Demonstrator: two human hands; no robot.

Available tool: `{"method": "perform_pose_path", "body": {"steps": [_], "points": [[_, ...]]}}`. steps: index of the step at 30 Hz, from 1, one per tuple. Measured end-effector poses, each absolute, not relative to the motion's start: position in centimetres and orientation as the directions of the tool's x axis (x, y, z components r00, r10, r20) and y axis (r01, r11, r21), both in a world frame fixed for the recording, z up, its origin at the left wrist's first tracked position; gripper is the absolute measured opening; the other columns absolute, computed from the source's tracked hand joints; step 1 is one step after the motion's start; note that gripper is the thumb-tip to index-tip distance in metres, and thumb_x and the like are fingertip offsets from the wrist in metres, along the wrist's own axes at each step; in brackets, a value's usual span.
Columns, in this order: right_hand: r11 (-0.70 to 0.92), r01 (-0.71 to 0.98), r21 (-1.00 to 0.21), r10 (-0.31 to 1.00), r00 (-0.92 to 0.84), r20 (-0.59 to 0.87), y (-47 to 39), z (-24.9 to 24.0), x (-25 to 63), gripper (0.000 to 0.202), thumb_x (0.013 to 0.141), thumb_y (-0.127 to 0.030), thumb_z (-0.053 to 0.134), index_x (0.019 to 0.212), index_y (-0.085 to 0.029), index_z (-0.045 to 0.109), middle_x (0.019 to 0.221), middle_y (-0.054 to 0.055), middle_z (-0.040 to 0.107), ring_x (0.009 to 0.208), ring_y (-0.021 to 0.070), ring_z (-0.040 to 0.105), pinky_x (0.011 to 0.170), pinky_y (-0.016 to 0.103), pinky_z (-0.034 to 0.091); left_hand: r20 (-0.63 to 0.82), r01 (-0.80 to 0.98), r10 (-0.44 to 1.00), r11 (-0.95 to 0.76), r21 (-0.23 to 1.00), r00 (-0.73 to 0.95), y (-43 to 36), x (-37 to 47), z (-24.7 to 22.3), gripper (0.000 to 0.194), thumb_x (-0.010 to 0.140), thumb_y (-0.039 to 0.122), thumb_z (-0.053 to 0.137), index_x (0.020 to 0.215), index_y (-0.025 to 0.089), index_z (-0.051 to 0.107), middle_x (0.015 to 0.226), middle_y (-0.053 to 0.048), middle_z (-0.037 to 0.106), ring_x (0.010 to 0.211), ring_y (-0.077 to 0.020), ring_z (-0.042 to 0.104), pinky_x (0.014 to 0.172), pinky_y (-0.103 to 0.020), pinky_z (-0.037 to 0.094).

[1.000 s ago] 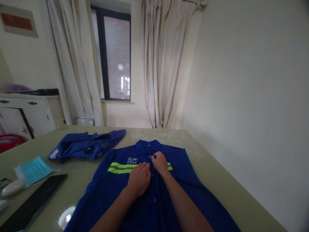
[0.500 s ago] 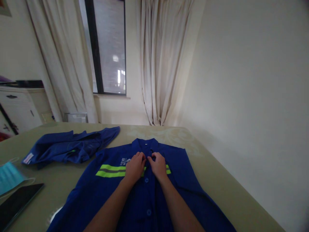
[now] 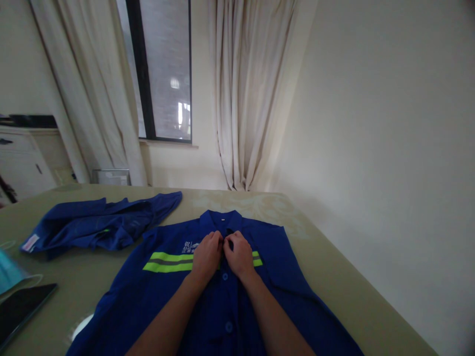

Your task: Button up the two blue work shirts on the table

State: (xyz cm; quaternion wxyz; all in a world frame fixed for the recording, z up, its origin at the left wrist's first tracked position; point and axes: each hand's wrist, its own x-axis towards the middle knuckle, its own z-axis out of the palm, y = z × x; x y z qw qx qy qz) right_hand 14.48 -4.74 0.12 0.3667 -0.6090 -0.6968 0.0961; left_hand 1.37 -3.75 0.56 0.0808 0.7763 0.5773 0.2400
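A blue work jacket with a yellow-green reflective stripe lies spread on the table, its collar at the far end. Both hands meet at its front opening, just below the collar. My left hand pinches the front edge beside the white logo. Close against it, my right hand has thumb and finger pinched on the other side of the opening. The fingertips hide whatever small part of the front lies between them. Two buttons show lower down the front.
Another blue garment lies crumpled at the left on the table. Near the left edge are a light blue face mask and a black phone. A wall borders the right side; curtains and a window stand behind.
My right hand has moved slightly left, so its fingertips now meet those of my left hand. The view has shifted a little to the right.
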Motion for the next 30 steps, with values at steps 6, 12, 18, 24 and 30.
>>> {"method": "perform_pose_path", "body": {"steps": [6, 12, 18, 24, 30], "points": [[0.244, 0.777, -0.580, 0.914, 0.016, 0.406, -4.7, 0.2, 14.5, 0.016, 0.093, -0.018, 0.057, 0.089, -0.021, 0.073, 0.096, 0.005, 0.068, 0.087, 0.0189, 0.066, 0.078, 0.026, 0.045, 0.306, 0.859, 0.933, -0.308, 0.410, 0.188, -4.0, 1.6, 0.6, 0.013, 0.096, 0.012, 0.050, 0.095, 0.023, 0.055, 0.101, -0.004, 0.066, 0.099, -0.0209, 0.062, 0.082, -0.030, 0.043], [0.268, 0.759, -0.594, 0.902, 0.018, 0.431, -4.8, 0.3, 14.5, 0.016, 0.091, -0.016, 0.058, 0.086, -0.021, 0.072, 0.093, 0.004, 0.066, 0.087, 0.0187, 0.065, 0.079, 0.027, 0.046, 0.312, 0.845, 0.936, -0.295, 0.447, 0.161, -4.0, 1.4, 0.5, 0.012, 0.096, 0.013, 0.050, 0.092, 0.024, 0.053, 0.101, -0.003, 0.065, 0.098, -0.0200, 0.063, 0.082, -0.029, 0.043], [0.279, 0.754, -0.595, 0.892, 0.026, 0.451, -4.9, 0.3, 14.3, 0.016, 0.091, -0.016, 0.057, 0.085, -0.021, 0.071, 0.093, 0.004, 0.066, 0.085, 0.0183, 0.065, 0.078, 0.026, 0.045, 0.320, 0.813, 0.932, -0.317, 0.488, 0.171, -3.5, 1.3, 0.0, 0.014, 0.096, 0.011, 0.048, 0.094, 0.024, 0.053, 0.099, -0.002, 0.064, 0.093, -0.0191, 0.063, 0.079, -0.028, 0.043], [0.303, 0.699, -0.648, 0.882, 0.052, 0.469, -4.6, 0.2, 14.5, 0.021, 0.093, -0.020, 0.052, 0.082, -0.022, 0.070, 0.083, 0.003, 0.066, 0.079, 0.0181, 0.063, 0.075, 0.027, 0.044, 0.333, 0.761, 0.923, -0.355, 0.542, 0.194, -3.4, 1.1, -0.2, 0.017, 0.095, 0.009, 0.047, 0.094, 0.025, 0.054, 0.097, -0.002, 0.064, 0.091, -0.0189, 0.063, 0.079, -0.028, 0.043], [0.291, 0.643, -0.709, 0.888, 0.094, 0.450, -3.8, -0.8, 15.0, 0.014, 0.083, -0.017, 0.059, 0.085, -0.021, 0.073, 0.085, 0.003, 0.069, 0.078, 0.0192, 0.064, 0.075, 0.028, 0.046, 0.360, 0.658, 0.911, -0.398, 0.639, 0.202, -2.7, 0.7, -0.6, 0.018, 0.092, 0.008, 0.049, 0.090, 0.024, 0.056, 0.092, -0.001, 0.067, 0.087, -0.0178, 0.064, 0.080, -0.028, 0.045]]}}
